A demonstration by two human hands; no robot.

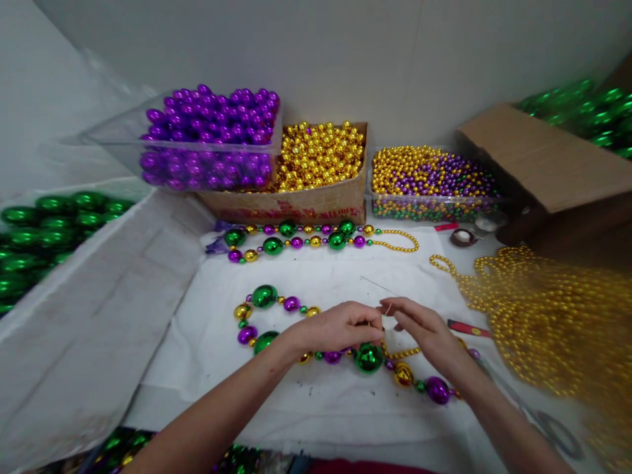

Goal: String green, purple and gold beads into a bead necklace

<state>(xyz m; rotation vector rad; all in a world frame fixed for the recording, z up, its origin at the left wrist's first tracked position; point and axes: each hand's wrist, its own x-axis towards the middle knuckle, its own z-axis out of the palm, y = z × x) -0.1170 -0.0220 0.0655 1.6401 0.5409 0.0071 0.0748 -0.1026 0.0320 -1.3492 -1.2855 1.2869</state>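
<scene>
My left hand (pixel 345 325) is closed in a pinch over a beaded necklace (pixel 368 358) of green, purple and gold balls, which curls across the white cloth. What lies between its fingertips is mostly hidden. Close beside it, my right hand (pixel 422 322) has its fingers bent around a thin pale thread (pixel 388 309). A long fine needle (pixel 378 285) shows just beyond the fingertips. Small gold beads (pixel 407 353) run below both hands. Behind them lies another necklace (pixel 297 243) with a loop of small gold beads at its right end.
A clear bin of purple balls (pixel 210 141), a carton of gold balls (pixel 320 158) and a tub of mixed beads (pixel 432 181) line the back. Green balls (pixel 54 230) fill a box at left. Gold bead strands (pixel 538 322) and a red-handled tool (pixel 469 328) lie at right.
</scene>
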